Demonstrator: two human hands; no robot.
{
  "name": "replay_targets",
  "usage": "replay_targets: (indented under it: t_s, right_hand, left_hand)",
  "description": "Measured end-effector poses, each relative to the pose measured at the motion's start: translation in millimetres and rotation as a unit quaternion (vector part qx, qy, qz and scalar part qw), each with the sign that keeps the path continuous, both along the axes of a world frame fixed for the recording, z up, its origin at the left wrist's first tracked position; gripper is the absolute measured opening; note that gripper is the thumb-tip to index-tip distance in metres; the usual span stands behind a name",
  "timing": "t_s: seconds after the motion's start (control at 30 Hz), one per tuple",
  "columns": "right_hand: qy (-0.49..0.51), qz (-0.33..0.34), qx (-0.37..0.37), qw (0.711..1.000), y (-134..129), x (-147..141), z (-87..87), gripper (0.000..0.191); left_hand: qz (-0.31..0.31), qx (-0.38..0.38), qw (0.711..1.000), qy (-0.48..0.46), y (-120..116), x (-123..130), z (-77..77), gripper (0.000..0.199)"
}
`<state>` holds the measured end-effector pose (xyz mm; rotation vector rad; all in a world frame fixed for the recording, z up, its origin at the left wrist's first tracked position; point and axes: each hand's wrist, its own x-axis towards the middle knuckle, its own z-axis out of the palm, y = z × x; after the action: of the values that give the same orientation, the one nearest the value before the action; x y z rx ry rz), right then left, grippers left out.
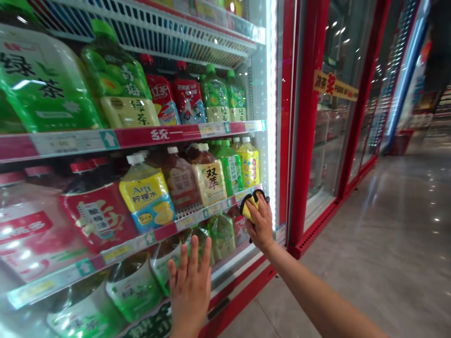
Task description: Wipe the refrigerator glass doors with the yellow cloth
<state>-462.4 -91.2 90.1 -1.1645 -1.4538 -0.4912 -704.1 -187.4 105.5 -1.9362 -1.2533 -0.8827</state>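
My right hand is closed on a yellow cleaning cloth with black edging, at the right end of the middle shelf's price strip. The cloth appears to be at the glass front of the drinks fridge, though the glass itself is hard to make out. My left hand is raised lower down with its fingers spread and nothing in it, in front of the bottom row of green tea bottles. Whether its palm touches the glass I cannot tell.
Large drink bottles fill the shelves, among them a yellow-labelled lemon drink bottle. A bright light strip runs down the fridge's right side. Further right stand a red-framed glass door and a shiny grey floor.
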Motion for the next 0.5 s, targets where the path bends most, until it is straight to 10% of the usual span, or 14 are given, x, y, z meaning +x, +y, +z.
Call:
replay_targets:
  t_s: [0.23, 0.5]
  right_hand:
    - [0.099, -0.026, -0.077, 0.992, 2.6, 21.8, -84.8, 0.07]
    - [0.182, 0.02, -0.079, 0.98, 22.0, 62.0, -33.9, 0.07]
  left_hand:
    - [-0.011, -0.028, 0.998, 0.062, -0.4, 19.3, -16.5, 0.088]
    - [-0.027, -0.069, 0.993, 0.089, 11.2, 61.0, -23.4, 0.089]
